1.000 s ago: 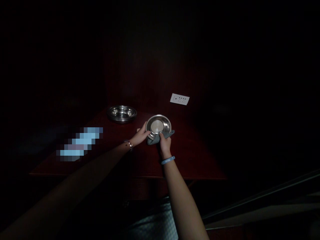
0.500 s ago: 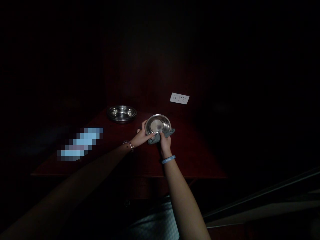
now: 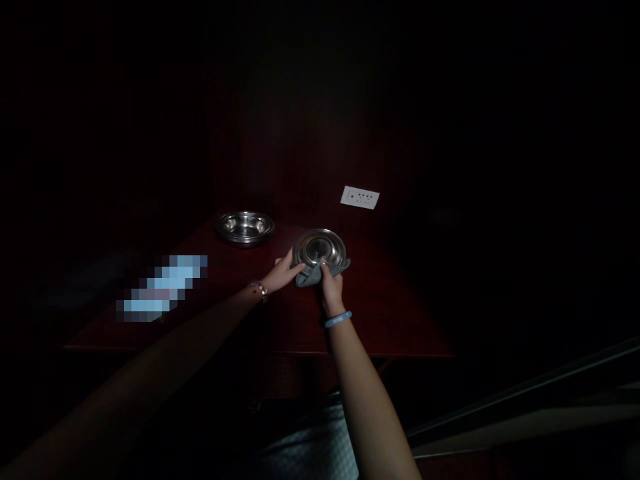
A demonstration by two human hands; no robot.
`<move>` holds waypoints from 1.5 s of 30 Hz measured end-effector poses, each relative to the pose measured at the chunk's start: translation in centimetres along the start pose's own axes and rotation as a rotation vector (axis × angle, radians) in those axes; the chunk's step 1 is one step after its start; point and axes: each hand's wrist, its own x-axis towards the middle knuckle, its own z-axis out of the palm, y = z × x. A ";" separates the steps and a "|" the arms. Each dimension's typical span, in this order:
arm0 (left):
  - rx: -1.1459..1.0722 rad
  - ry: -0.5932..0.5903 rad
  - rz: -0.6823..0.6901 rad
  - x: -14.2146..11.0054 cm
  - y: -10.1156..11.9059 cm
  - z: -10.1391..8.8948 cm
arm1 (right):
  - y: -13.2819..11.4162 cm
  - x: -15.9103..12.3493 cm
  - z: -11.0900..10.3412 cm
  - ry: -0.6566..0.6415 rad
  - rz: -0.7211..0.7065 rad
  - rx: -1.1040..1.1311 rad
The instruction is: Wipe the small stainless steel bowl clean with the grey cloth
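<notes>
A shiny steel bowl (image 3: 319,248) is held tilted toward me above the dark red table. My left hand (image 3: 281,272) grips its left rim, thumb on the near side and the other fingers mostly hidden behind. At the near right edge, my right hand (image 3: 331,283) pinches a grey-green cloth (image 3: 309,276) against the rim, its thumb on top. The cloth wraps under the near edge and pokes out on the right. The right hand's other fingers are hidden below the bowl and cloth.
More steel bowls (image 3: 245,228), apparently nested, stand at the back left of the table (image 3: 280,333). A pixelated light-blue patch (image 3: 163,288) lies on the left side. A white socket plate (image 3: 360,197) is on the back wall. Darkness hides the surroundings.
The bowl has tilted a little, so its inside looks darker, and it has shifted slightly right. Both hands keep their grip; the right thumb stays at the near rim.
</notes>
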 end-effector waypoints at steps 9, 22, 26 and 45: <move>0.121 0.184 -0.042 0.1 0.9 -0.3 | 0.2 0.0 0.3 -0.059 -0.034 -0.025; 0.075 -0.018 0.017 -0.9 1.0 0.4 | -0.4 -0.3 0.2 -0.012 0.211 0.084; 0.073 -0.001 0.034 -0.9 1.0 0.5 | -0.2 -0.3 0.2 -0.023 0.222 0.092; -0.025 0.094 -0.031 0.4 -0.2 -0.1 | 0.6 0.5 -0.3 0.014 -0.014 -0.142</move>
